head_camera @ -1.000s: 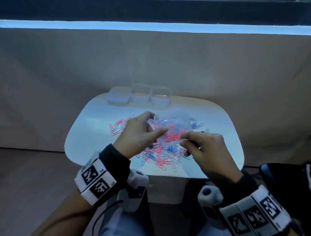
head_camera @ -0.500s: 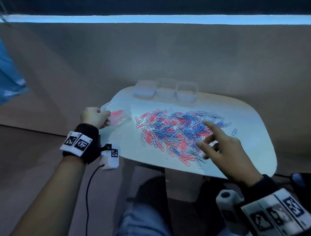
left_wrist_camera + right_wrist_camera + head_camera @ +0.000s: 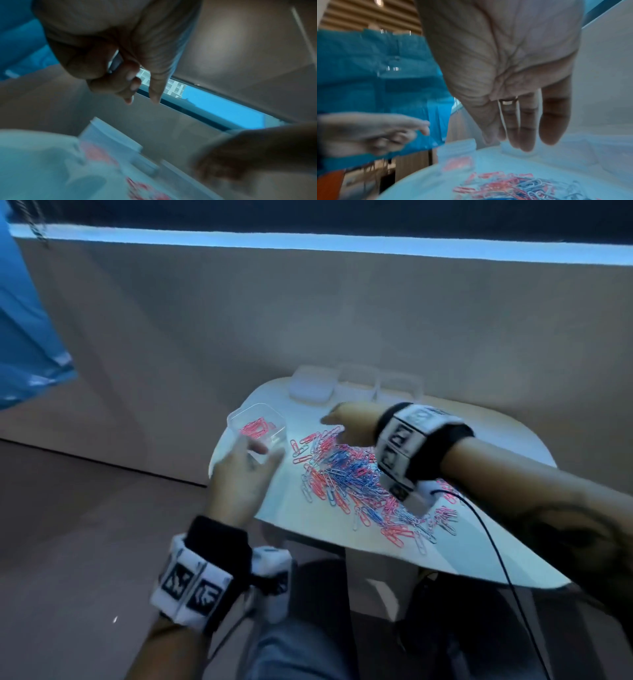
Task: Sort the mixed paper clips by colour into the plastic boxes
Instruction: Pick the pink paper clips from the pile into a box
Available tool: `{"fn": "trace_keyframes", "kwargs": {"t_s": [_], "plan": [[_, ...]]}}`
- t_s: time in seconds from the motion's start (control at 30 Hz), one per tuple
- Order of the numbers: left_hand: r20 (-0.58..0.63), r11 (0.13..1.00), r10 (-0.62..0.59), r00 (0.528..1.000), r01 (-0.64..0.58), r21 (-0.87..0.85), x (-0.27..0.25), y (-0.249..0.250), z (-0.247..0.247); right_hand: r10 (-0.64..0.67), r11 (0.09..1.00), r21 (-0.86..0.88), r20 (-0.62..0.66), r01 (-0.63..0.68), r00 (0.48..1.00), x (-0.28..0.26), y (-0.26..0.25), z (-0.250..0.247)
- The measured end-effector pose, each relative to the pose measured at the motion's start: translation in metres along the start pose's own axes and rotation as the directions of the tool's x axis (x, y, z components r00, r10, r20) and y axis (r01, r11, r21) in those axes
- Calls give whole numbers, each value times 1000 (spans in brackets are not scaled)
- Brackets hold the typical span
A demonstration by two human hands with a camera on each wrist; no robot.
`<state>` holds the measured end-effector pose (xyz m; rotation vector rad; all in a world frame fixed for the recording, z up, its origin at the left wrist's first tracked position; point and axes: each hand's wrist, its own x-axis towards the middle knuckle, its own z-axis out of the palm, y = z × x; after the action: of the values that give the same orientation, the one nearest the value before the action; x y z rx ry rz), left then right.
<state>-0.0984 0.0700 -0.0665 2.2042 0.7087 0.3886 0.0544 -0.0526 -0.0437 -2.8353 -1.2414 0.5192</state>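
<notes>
Many paper clips [image 3: 356, 487], pink, blue and pale, are lying tangled in a heap on the white counter [image 3: 507, 556], while a clear plastic box [image 3: 257, 430] holding only pink clips is sitting at the counter's left edge and three more boxes [image 3: 356, 386] are standing in a row at the far edge. The left hand [image 3: 239, 477] is hovering just beside the near side of the pink-clip box with fingers loosely spread and gripping nothing, and the right hand [image 3: 352, 422] is reaching across above the heap toward the far boxes, fingers straight and empty.
</notes>
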Motion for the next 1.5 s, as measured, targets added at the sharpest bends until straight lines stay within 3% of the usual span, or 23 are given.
{"fn": "trace_keyframes", "kwargs": {"t_s": [0.07,0.17,0.23,0.37,0.47,0.57,0.77,1.07,1.27,1.5], "plan": [[177,998,62,982,-58,-33,-15,-3,19,18,999,-42,104,-14,994,26,-1,8],[382,993,97,919,-63,-100,-22,-8,42,31,996,-88,118,-21,992,40,1,11],[396,993,92,914,-53,-108,-22,-11,51,16,992,-125,125,0,992,44,3,11],[344,987,88,935,-130,99,-13,-14,55,2,996,-91,106,8,994,49,9,13],[434,991,-31,900,84,-105,-4,-12,55,22,999,-36,134,-17,991,50,13,12],[493,910,-145,858,311,-274,1,-11,55,29,1000,-13,141,-28,990,49,16,10],[539,789,-206,817,464,-402,4,-7,51,55,991,114,109,-68,993,42,21,1],[523,781,-213,825,466,-416,8,-5,54,109,982,140,139,-128,984,33,28,2],[462,799,-233,856,440,-411,12,-7,63,75,933,336,171,-130,982,26,34,-2],[347,748,-160,924,343,-569,21,15,70,21,801,584,199,-136,980,7,47,-9]]}}
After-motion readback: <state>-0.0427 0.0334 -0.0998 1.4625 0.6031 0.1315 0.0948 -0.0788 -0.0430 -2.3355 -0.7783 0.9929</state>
